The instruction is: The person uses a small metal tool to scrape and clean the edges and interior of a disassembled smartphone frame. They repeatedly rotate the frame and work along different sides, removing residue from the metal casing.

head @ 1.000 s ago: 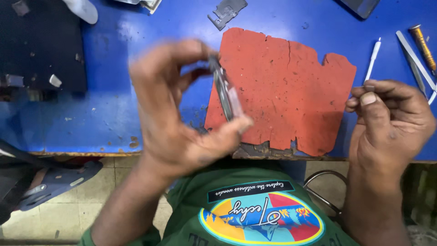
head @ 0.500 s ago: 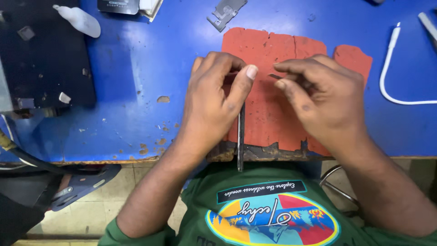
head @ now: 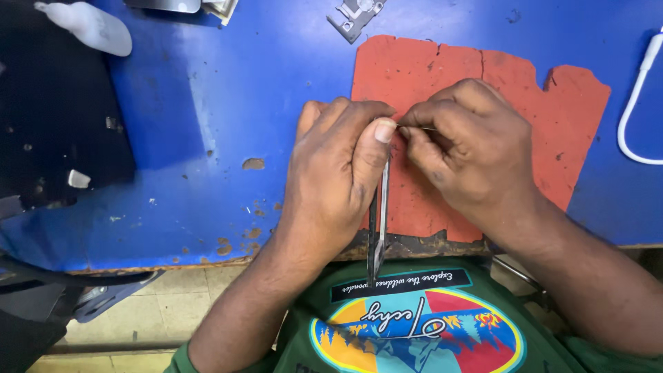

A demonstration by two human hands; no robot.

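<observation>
Slim metal tweezers (head: 377, 221): pinched in the left hand (head: 338, 173), their length running from the fingers back toward the person's chest over the surface edge. Thin metal pin (head: 421, 128): nipped between the fingertips of the right hand (head: 469, 148), just beside the left thumb. Both hands close together above the ragged red rubber mat (head: 539, 90) on the blue surface (head: 207, 103).

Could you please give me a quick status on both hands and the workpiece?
Left hand gripping slim dark metal tweezers. Right hand pinching thin metal wire at their tip. Both over torn red rubber mat. Nothing blocking.
</observation>
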